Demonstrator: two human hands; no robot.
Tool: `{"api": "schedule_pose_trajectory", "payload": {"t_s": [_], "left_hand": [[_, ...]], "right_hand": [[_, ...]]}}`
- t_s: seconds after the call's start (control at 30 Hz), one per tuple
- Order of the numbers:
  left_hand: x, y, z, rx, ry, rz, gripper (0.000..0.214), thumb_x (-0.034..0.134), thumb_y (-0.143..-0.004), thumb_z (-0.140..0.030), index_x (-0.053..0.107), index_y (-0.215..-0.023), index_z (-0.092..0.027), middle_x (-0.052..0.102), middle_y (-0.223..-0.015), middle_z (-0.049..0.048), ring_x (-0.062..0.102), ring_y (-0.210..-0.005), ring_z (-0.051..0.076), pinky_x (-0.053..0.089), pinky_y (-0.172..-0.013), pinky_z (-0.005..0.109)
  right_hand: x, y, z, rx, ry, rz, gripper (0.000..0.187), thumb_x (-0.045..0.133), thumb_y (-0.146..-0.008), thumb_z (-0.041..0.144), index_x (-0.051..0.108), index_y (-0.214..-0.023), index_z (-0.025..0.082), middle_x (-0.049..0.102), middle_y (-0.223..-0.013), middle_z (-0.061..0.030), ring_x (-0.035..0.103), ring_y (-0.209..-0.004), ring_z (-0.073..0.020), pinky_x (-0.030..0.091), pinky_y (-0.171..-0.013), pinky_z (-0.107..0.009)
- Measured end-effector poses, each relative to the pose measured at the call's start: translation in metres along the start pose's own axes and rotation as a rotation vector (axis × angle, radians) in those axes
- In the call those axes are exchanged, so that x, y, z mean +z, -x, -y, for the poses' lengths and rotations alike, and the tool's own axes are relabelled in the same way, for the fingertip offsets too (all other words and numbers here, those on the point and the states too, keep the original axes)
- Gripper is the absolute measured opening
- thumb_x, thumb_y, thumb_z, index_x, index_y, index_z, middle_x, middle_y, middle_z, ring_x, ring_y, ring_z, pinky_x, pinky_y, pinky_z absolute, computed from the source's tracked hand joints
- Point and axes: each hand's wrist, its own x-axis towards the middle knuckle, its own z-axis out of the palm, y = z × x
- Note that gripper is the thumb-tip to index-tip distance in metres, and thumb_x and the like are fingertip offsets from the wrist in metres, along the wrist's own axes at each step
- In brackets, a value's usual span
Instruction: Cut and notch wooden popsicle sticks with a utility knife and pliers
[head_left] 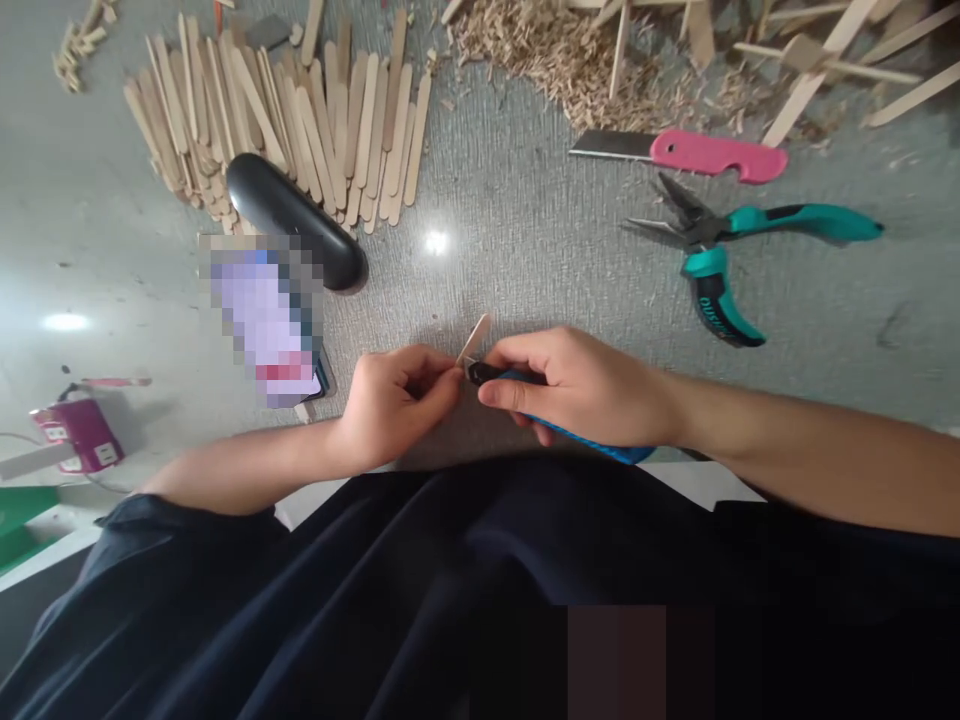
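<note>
My left hand (409,400) pinches a short wooden craft stick (478,335) between thumb and fingers. The stick's rounded end points up and to the right. Wrapped in my right hand (574,385) is a utility knife (592,440) with a blue handle and a black front end. Its thin blade tip meets the stick close to my left fingertips; how deep it sits cannot be made out. Both hands are close together over the grey table, just in front of my dark shirt.
Many craft sticks (367,130) lie piled at the back left, beside a black glasses case (296,220) and a blurred phone (266,325). Wood shavings (532,50) cover the back. A pink folding knife (720,157), blade out, and teal pliers (709,235) lie at right. A purple power adapter (86,435) is far left.
</note>
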Motion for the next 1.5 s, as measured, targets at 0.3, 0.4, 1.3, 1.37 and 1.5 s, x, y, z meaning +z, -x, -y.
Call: {"api": "schedule_pose_trajectory", "payload": {"t_s": [0.3,0.4,1.3,1.37,1.5], "left_hand": [[-0.003,-0.004,-0.002,-0.161,0.136,0.029,0.021,0.086,-0.093,-0.035,0.072,-0.084,-0.021,0.081,-0.067,0.0016,0.069,-0.045,0.012,0.051,-0.042,0.019],[-0.002,-0.004,0.001,-0.100,0.154,0.002,0.024,0.087,-0.095,-0.035,0.071,-0.084,-0.021,0.080,-0.069,0.0015,0.066,-0.046,0.011,0.047,-0.041,0.019],[0.011,-0.007,0.021,0.332,-0.084,-0.206,0.018,0.076,-0.096,-0.035,0.073,-0.084,-0.021,0.072,-0.071,0.0002,0.054,-0.062,0.012,0.040,-0.058,0.028],[0.011,-0.007,0.022,0.338,-0.090,-0.208,0.017,0.076,-0.096,-0.034,0.074,-0.086,-0.021,0.073,-0.071,0.0003,0.054,-0.061,0.012,0.040,-0.058,0.028],[0.011,-0.007,0.022,0.332,-0.097,-0.203,0.017,0.074,-0.096,-0.033,0.075,-0.085,-0.021,0.071,-0.069,0.0003,0.053,-0.061,0.012,0.040,-0.058,0.029]], "right_hand": [[-0.002,0.002,-0.004,-0.197,0.189,-0.185,0.038,0.079,-0.109,0.055,0.069,-0.095,0.022,0.063,-0.069,0.0047,0.061,-0.059,-0.0136,0.042,-0.062,-0.031],[0.000,0.005,0.000,-0.127,0.003,-0.087,0.043,0.087,-0.106,0.058,0.065,-0.095,0.022,0.066,-0.072,0.0061,0.064,-0.053,-0.0127,0.048,-0.055,-0.029],[0.001,-0.004,-0.002,-0.259,-0.026,-0.052,0.040,0.097,-0.101,0.054,0.077,-0.094,0.020,0.070,-0.073,0.0031,0.066,-0.053,-0.0110,0.057,-0.046,-0.024],[0.001,-0.004,-0.001,-0.255,-0.019,-0.059,0.040,0.097,-0.101,0.052,0.076,-0.092,0.020,0.070,-0.073,0.0027,0.066,-0.054,-0.0108,0.058,-0.047,-0.024],[0.001,-0.004,0.001,-0.239,-0.020,-0.060,0.043,0.100,-0.097,0.055,0.076,-0.089,0.020,0.069,-0.073,0.0020,0.065,-0.055,-0.0114,0.056,-0.045,-0.025]]}}
